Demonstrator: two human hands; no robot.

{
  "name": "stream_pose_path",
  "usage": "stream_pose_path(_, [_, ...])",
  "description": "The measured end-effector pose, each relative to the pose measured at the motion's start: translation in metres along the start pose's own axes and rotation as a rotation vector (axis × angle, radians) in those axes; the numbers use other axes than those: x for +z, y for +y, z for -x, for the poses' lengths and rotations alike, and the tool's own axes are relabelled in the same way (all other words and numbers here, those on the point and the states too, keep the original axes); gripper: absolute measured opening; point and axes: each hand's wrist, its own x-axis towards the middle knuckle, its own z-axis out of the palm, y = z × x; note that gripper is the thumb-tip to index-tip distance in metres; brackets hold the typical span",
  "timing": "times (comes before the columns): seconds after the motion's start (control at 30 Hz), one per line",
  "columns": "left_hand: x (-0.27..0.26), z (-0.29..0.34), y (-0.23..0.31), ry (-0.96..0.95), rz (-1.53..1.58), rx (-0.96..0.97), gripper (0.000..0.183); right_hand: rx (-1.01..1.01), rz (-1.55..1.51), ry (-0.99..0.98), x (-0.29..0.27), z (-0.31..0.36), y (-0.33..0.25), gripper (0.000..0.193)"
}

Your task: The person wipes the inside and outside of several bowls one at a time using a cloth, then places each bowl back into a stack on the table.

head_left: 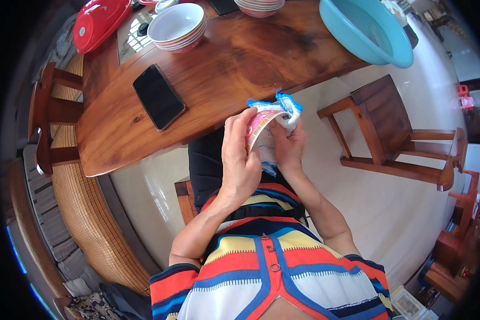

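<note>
Just off the table's front edge, above my lap, I hold a bowl [258, 124] with a pink patterned outside, tipped on its side. My left hand [237, 152] is closed around its left side, fingers on the outer wall. A white cloth with blue edging [293, 112] drapes over the bowl's rim and hangs below it. My right hand [288, 146] presses the cloth against the bowl from the right; its fingertips are partly hidden by the cloth and bowl.
On the wooden table [240, 69] lie a black phone [159, 97], a stack of bowls [178, 28], another bowl stack [260, 6], a red lidded container [97, 25] and a light blue basin [367, 32]. A wooden chair [382, 118] stands to the right; a woven-covered bench [88, 213] is at left.
</note>
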Motion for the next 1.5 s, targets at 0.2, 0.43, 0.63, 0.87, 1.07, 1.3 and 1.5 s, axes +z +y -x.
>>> stream_pose_path(0.2, [0.010,-0.001,-0.019,0.074,-0.077,0.312,0.058,0.626,-0.701,-0.176,0.005,0.019,-0.002,0.037])
stream_pose_path(0.43, [-0.021,-0.012,0.000,-0.367,0.065,-0.215,0.055,-0.365,0.494,-0.309,-0.034,-0.012,-0.038,0.022])
stream_pose_path(0.63, [-0.001,-0.002,-0.006,-0.230,0.052,-0.157,0.053,-0.817,0.746,-0.358,-0.025,-0.018,-0.046,0.032])
stream_pose_path(0.87, [0.003,-0.006,-0.006,0.044,0.359,-0.129,0.062,0.058,-0.134,-0.009,0.004,0.000,0.005,0.020])
stream_pose_path(1.07, [0.013,0.001,-0.029,0.151,0.262,0.013,0.060,0.730,-0.672,-0.114,0.017,0.029,0.009,0.040])
stream_pose_path(1.3, [-0.025,-0.019,0.001,-0.345,0.039,-0.278,0.051,-0.162,0.462,-0.333,-0.032,-0.013,-0.026,0.021])
stream_pose_path(1.5, [-0.013,-0.016,-0.012,-0.238,0.282,-0.353,0.042,-0.363,0.695,-0.306,-0.030,-0.023,-0.037,0.021])
